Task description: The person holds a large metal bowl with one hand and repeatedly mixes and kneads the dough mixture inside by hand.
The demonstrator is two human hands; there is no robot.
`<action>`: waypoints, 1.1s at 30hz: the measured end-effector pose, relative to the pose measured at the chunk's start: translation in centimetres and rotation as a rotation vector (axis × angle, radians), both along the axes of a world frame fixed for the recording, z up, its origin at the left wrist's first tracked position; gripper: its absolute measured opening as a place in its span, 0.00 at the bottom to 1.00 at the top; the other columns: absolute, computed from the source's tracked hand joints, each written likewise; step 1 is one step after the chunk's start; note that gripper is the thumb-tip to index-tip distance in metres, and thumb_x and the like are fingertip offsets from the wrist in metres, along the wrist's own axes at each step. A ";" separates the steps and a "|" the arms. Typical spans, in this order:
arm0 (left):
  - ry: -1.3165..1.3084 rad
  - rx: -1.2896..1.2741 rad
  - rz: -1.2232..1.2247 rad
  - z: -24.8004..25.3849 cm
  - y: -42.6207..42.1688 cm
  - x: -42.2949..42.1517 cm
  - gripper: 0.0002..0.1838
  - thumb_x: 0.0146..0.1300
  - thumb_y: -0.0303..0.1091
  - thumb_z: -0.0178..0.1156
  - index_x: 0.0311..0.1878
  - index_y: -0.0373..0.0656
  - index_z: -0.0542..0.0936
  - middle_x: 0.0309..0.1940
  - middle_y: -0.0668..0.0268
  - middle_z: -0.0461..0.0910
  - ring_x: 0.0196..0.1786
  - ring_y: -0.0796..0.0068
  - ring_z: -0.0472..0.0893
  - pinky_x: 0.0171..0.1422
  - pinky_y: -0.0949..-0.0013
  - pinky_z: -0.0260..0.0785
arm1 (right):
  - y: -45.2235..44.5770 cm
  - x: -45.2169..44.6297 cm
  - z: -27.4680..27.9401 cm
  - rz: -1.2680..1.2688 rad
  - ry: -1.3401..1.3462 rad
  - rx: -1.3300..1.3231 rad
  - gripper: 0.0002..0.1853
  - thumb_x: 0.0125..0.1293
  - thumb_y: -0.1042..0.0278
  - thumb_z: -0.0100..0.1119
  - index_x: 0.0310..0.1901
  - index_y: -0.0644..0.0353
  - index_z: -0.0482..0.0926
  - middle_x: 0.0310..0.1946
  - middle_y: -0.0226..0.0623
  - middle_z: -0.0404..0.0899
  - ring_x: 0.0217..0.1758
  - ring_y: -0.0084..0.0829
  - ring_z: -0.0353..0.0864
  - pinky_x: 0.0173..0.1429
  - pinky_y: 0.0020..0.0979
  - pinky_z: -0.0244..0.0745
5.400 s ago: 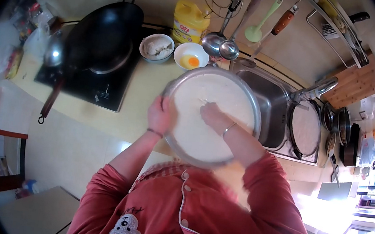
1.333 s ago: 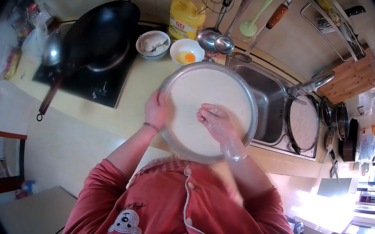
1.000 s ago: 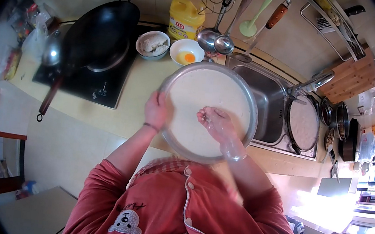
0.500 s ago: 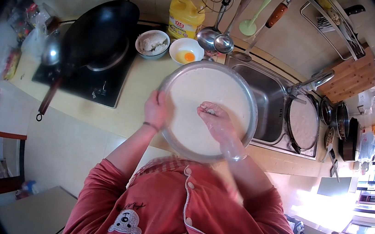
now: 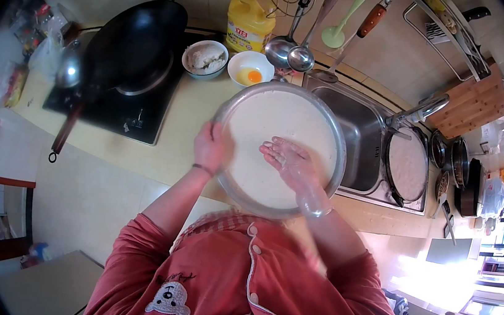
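Observation:
A large metal basin point(image 5: 242, 184) full of milky white liquid is at the counter's front edge. My left hand point(image 5: 209, 147) grips its left rim, fingers closed on the edge. Over the middle of the liquid is my right hand point(image 5: 287, 161), wet, palm turned up, fingers stretched out; small whitish bits cling to the fingers. Behind the basin stand a white bowl point(image 5: 235, 66) with a raw egg point(image 5: 253, 77) in it and a bowl point(image 5: 202, 75) holding a white lumpy food.
A black wok point(image 5: 131, 41) sits on the cooktop point(image 5: 144, 117) at left. Right of the basin are a sink point(image 5: 365, 142) and a round pan of white stuff point(image 5: 407, 166). Ladles point(image 5: 301, 59) hang behind, near a yellow jug point(image 5: 248, 23).
My right hand came up out of the liquid and turned palm up; its fingers, curled a moment ago, are now straighter. My left hand stays on the rim.

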State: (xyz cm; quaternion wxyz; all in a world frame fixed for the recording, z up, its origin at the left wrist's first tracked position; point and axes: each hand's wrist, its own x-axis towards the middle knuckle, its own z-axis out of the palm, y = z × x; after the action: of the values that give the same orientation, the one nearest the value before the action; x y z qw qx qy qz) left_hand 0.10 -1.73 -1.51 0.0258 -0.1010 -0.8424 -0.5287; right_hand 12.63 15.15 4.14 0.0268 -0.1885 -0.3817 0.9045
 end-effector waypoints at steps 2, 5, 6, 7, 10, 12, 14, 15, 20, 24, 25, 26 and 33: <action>-0.001 -0.002 0.002 -0.2 0.0 -0.1 0.16 0.63 0.42 0.48 0.37 0.36 0.75 0.26 0.53 0.76 0.30 0.58 0.76 0.36 0.63 0.67 | 0.2 0.0 -0.3 0.006 0.012 -0.029 0.18 0.67 0.62 0.44 0.48 0.71 0.66 0.44 0.50 0.74 0.50 0.43 0.74 0.55 0.39 0.70; 0.004 0.002 -0.001 -0.5 0.0 -0.2 0.16 0.63 0.42 0.48 0.37 0.36 0.75 0.26 0.53 0.76 0.30 0.59 0.76 0.36 0.63 0.67 | 0.4 0.0 -0.4 -0.010 -0.061 -0.033 0.20 0.67 0.59 0.43 0.48 0.71 0.67 0.43 0.49 0.74 0.49 0.43 0.74 0.55 0.38 0.70; -0.004 -0.005 -0.004 -0.3 0.0 -0.1 0.16 0.63 0.42 0.47 0.37 0.36 0.74 0.26 0.53 0.76 0.30 0.59 0.76 0.36 0.63 0.67 | 0.5 0.0 -0.5 -0.010 -0.061 -0.033 0.20 0.67 0.59 0.43 0.48 0.71 0.67 0.43 0.49 0.74 0.49 0.43 0.74 0.55 0.38 0.70; -0.011 -0.012 -0.007 -0.2 0.0 -0.1 0.16 0.64 0.42 0.47 0.38 0.37 0.74 0.26 0.53 0.76 0.30 0.59 0.76 0.36 0.64 0.67 | 0.6 0.0 -0.5 -0.023 -0.098 -0.032 0.21 0.67 0.57 0.43 0.48 0.71 0.66 0.44 0.50 0.73 0.50 0.44 0.74 0.56 0.39 0.70; -0.007 -0.015 -0.009 -0.4 -0.1 -0.1 0.16 0.64 0.42 0.47 0.38 0.37 0.74 0.26 0.53 0.76 0.30 0.59 0.76 0.36 0.64 0.67 | 0.3 -0.1 0.2 -0.035 -0.111 -0.084 0.24 0.67 0.53 0.42 0.49 0.71 0.66 0.44 0.51 0.72 0.51 0.45 0.72 0.57 0.39 0.68; -0.008 -0.016 -0.009 -0.4 -0.1 -0.1 0.16 0.64 0.42 0.47 0.38 0.37 0.74 0.26 0.53 0.76 0.30 0.59 0.76 0.36 0.63 0.67 | 0.3 -0.2 0.6 -0.033 -0.087 -0.137 0.26 0.67 0.50 0.41 0.48 0.71 0.66 0.44 0.50 0.72 0.51 0.45 0.72 0.57 0.39 0.67; -0.009 -0.017 -0.008 -0.3 -0.1 -0.1 0.16 0.64 0.42 0.47 0.38 0.37 0.74 0.26 0.53 0.76 0.31 0.58 0.76 0.37 0.63 0.67 | 0.3 -0.3 0.7 0.021 -0.005 -0.280 0.27 0.67 0.51 0.40 0.51 0.73 0.64 0.49 0.55 0.69 0.56 0.49 0.67 0.62 0.42 0.62; -0.003 -0.017 -0.008 -0.3 -0.1 -0.1 0.16 0.64 0.42 0.47 0.38 0.37 0.74 0.26 0.52 0.76 0.31 0.58 0.76 0.37 0.63 0.67 | 0.4 -0.3 0.6 0.021 -0.006 -0.280 0.27 0.67 0.51 0.40 0.51 0.73 0.64 0.49 0.55 0.69 0.56 0.49 0.67 0.62 0.42 0.62; 0.005 -0.019 -0.007 -0.1 0.0 0.0 0.16 0.64 0.42 0.47 0.38 0.37 0.74 0.27 0.52 0.76 0.31 0.56 0.77 0.37 0.62 0.67 | 0.6 -0.1 -0.1 0.073 0.118 -0.334 0.21 0.66 0.64 0.42 0.53 0.75 0.62 0.53 0.59 0.65 0.59 0.51 0.64 0.64 0.44 0.59; 0.007 -0.021 -0.005 -0.2 -0.1 -0.1 0.16 0.64 0.42 0.47 0.38 0.36 0.74 0.26 0.52 0.76 0.31 0.57 0.77 0.36 0.62 0.67 | 0.4 0.2 -0.1 0.093 0.155 -0.149 0.17 0.66 0.69 0.41 0.52 0.74 0.64 0.50 0.57 0.69 0.57 0.52 0.67 0.63 0.44 0.61; -0.001 -0.023 -0.007 -0.2 -0.1 -0.1 0.16 0.64 0.42 0.47 0.38 0.36 0.74 0.26 0.53 0.76 0.30 0.57 0.77 0.36 0.63 0.67 | 0.4 0.2 -0.2 0.096 0.148 -0.158 0.16 0.66 0.69 0.43 0.51 0.73 0.65 0.48 0.54 0.71 0.55 0.50 0.69 0.62 0.43 0.63; -0.001 -0.024 -0.008 -0.3 -0.1 -0.1 0.16 0.64 0.42 0.47 0.38 0.36 0.74 0.26 0.53 0.76 0.30 0.57 0.77 0.36 0.63 0.67 | 0.3 0.2 -0.2 0.100 0.141 -0.167 0.15 0.65 0.70 0.45 0.50 0.72 0.66 0.46 0.52 0.73 0.54 0.49 0.71 0.61 0.43 0.64; -0.007 -0.013 -0.008 -0.3 0.0 -0.1 0.16 0.63 0.42 0.47 0.38 0.36 0.74 0.26 0.53 0.76 0.30 0.59 0.77 0.36 0.63 0.67 | 0.2 0.0 -0.4 -0.004 -0.058 -0.032 0.14 0.62 0.70 0.53 0.46 0.68 0.70 0.40 0.44 0.75 0.46 0.37 0.76 0.54 0.33 0.72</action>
State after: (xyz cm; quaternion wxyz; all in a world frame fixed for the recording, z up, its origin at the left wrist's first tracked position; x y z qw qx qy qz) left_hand -0.05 -1.76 -1.79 0.0201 -0.1027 -0.8454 -0.5238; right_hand 12.61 15.35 3.76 0.0144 -0.2156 -0.3676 0.9045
